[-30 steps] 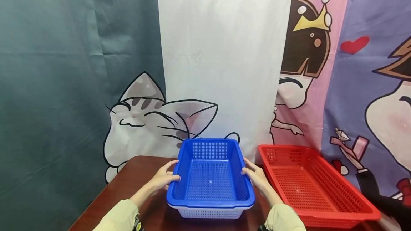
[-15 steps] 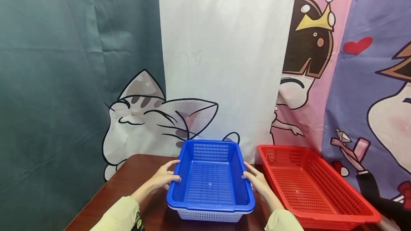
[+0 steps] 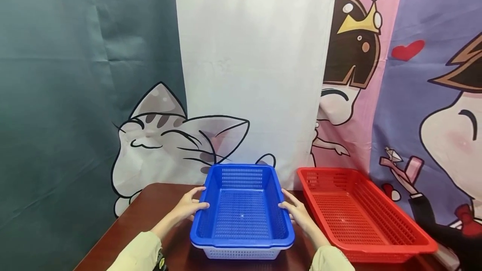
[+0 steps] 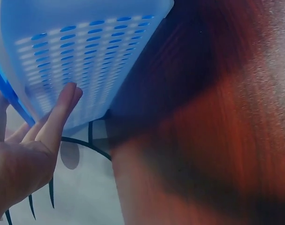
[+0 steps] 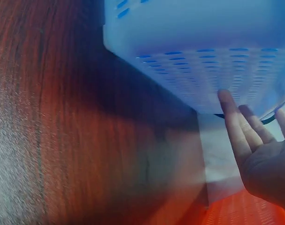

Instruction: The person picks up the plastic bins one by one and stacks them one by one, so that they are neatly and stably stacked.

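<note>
In the head view, a blue plastic basket (image 3: 242, 221) with a slotted wall and base sits nested in a white basket (image 3: 242, 254), whose lower wall shows beneath its rim. My left hand (image 3: 187, 207) grips the left side, thumb over the blue rim. On the opposite side my right hand (image 3: 298, 211) holds the rim the same way. From below, the left wrist view shows fingers (image 4: 62, 105) of the left hand along the perforated white wall. Fingers (image 5: 232, 119) of the right hand lie along the other wall in the right wrist view.
A larger red basket (image 3: 376, 247) stands on the dark wooden table (image 3: 124, 237), right of my right hand. Behind the table hangs a curtain (image 3: 252, 74) printed with cartoon figures. The table's left edge runs down the left side.
The head view has turned slightly to the right, so everything sits a little further left. Both hands keep their hold and the baskets stay in place relative to each other.
</note>
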Demonstrator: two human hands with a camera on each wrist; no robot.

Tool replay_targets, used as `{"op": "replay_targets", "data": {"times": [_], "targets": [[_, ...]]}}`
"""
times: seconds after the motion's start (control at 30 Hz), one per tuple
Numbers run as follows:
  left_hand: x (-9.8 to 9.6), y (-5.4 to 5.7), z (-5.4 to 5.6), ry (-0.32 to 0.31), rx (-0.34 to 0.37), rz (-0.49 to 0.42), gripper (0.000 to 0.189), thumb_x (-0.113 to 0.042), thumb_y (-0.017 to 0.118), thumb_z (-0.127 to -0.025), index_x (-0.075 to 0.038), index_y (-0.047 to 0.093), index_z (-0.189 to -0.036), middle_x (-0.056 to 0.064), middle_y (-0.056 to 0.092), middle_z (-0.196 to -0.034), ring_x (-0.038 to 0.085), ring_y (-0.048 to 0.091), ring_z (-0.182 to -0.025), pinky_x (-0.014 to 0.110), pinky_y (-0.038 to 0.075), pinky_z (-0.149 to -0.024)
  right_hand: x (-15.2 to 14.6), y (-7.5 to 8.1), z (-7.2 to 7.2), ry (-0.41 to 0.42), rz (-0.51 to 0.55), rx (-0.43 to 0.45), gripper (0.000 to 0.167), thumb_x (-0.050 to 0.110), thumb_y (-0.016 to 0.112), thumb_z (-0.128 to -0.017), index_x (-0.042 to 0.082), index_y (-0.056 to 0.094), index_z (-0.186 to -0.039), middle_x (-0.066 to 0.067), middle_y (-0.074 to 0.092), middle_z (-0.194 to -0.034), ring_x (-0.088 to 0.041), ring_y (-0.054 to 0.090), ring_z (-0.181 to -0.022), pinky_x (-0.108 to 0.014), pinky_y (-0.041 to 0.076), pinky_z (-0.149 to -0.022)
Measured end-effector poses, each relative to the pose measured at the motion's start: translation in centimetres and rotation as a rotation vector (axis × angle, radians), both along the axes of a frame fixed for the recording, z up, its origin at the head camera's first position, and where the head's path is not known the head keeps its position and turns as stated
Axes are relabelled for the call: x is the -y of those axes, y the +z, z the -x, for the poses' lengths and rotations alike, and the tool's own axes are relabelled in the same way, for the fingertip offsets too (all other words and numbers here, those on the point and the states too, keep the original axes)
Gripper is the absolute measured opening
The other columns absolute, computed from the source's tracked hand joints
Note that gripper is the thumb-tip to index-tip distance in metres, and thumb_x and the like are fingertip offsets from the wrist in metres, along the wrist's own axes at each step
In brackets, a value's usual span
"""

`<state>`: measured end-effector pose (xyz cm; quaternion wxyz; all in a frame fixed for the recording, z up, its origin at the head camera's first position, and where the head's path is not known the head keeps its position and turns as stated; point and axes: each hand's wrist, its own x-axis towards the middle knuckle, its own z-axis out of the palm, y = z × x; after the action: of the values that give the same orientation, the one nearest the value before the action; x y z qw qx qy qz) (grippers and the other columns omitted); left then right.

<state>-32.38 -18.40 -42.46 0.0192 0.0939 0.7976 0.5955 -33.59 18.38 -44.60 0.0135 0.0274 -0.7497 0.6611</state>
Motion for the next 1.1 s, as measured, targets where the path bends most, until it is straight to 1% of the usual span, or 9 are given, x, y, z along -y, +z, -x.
{"op": "replay_targets", "data": {"times": [0.13,0.23,0.37,0.47,0.6,0.73,0.83,0.97,1.1], "targets": [[0.3,0.4,-0.1,0.007,0.008,0.024,0.069,-0.011,0.065,-0.09,0.002,0.029,-0.147,0.038,0.06,-0.119,0.036,0.072,-0.083,0.052,0.06,-0.063,0.2,0.6,-0.3,0.024,-0.019,-0.025,0.062,0.017,0.062,-0.089,0.003,0.041,-0.146,-0.029,0.055,-0.134,-0.025,0.071,-0.087,-0.033,0.059,-0.067],[0.9,0.8,-0.1,0.013,0.015,0.037,0.069,-0.014,0.064,-0.092,0.005,0.028,-0.147,0.038,0.057,-0.123,0.033,0.072,-0.081,0.049,0.06,-0.063,0.2,1.0,-0.4,0.029,-0.031,-0.049,0.061,0.019,0.061,-0.091,-0.004,0.04,-0.144,-0.034,0.047,-0.14,-0.035,0.068,-0.102,-0.04,0.06,-0.076],[1.9,1.3,0.0,-0.004,0.055,0.032,0.068,-0.018,0.061,-0.095,0.008,0.025,-0.147,0.037,0.056,-0.127,0.033,0.073,-0.079,0.046,0.061,-0.065,0.1,1.7,-0.7,0.013,-0.045,-0.068,0.061,0.019,0.059,-0.092,-0.005,0.039,-0.144,-0.036,0.043,-0.142,-0.046,0.058,-0.119,-0.048,0.057,-0.088],[2.4,2.2,0.1,0.018,0.066,0.048,0.066,-0.018,0.059,-0.096,0.008,0.026,-0.146,0.037,0.055,-0.129,0.034,0.073,-0.083,0.045,0.061,-0.068,0.0,2.7,-0.9,0.007,-0.037,-0.072,0.061,0.019,0.059,-0.093,-0.004,0.039,-0.145,-0.034,0.044,-0.142,-0.045,0.056,-0.122,-0.047,0.056,-0.091],[2.0,4.1,0.3,0.068,-0.026,0.148,0.062,-0.017,0.058,-0.096,0.011,0.029,-0.144,0.038,0.053,-0.132,0.043,0.068,-0.101,0.048,0.059,-0.076,-0.7,4.5,-1.0,0.015,-0.007,-0.059,0.06,0.021,0.057,-0.094,-0.002,0.037,-0.147,-0.031,0.047,-0.141,-0.036,0.059,-0.12,-0.04,0.057,-0.089],[-0.1,6.1,0.7,0.05,-0.171,0.288,0.06,-0.017,0.061,-0.094,0.015,0.037,-0.139,0.037,0.058,-0.125,0.046,0.062,-0.112,0.051,0.055,-0.09,-2.4,6.3,-0.9,0.016,-0.016,-0.056,0.059,0.022,0.053,-0.097,0.0,0.035,-0.149,-0.03,0.046,-0.143,-0.031,0.06,-0.12,-0.035,0.057,-0.089],[-2.3,7.0,1.1,0.023,-0.225,0.323,0.058,-0.017,0.062,-0.093,0.014,0.041,-0.137,0.035,0.062,-0.122,0.045,0.062,-0.114,0.053,0.051,-0.097,-3.9,7.3,-0.8,0.017,-0.035,-0.062,0.059,0.023,0.051,-0.099,0.001,0.032,-0.15,-0.029,0.041,-0.147,-0.027,0.06,-0.121,-0.032,0.057,-0.09],[-5.5,8.0,1.7,-0.002,-0.267,0.287,0.052,-0.017,0.06,-0.095,0.007,0.045,-0.138,0.03,0.063,-0.124,0.041,0.062,-0.115,0.053,0.05,-0.099,-6.0,8.1,-1.1,0.009,-0.029,-0.067,0.06,0.025,0.05,-0.1,0.002,0.029,-0.152,-0.025,0.041,-0.15,-0.009,0.063,-0.11,-0.027,0.057,-0.089],[-9.2,9.0,2.1,-0.046,-0.324,0.236,0.05,-0.018,0.059,-0.096,0.002,0.046,-0.14,0.025,0.065,-0.123,0.037,0.065,-0.113,0.051,0.05,-0.1,-8.3,8.3,-1.6,-0.014,0.008,-0.062,0.062,0.026,0.05,-0.1,0.002,0.027,-0.152,0.0,0.062,-0.132,0.007,0.062,-0.094,-0.023,0.056,-0.087]]}}
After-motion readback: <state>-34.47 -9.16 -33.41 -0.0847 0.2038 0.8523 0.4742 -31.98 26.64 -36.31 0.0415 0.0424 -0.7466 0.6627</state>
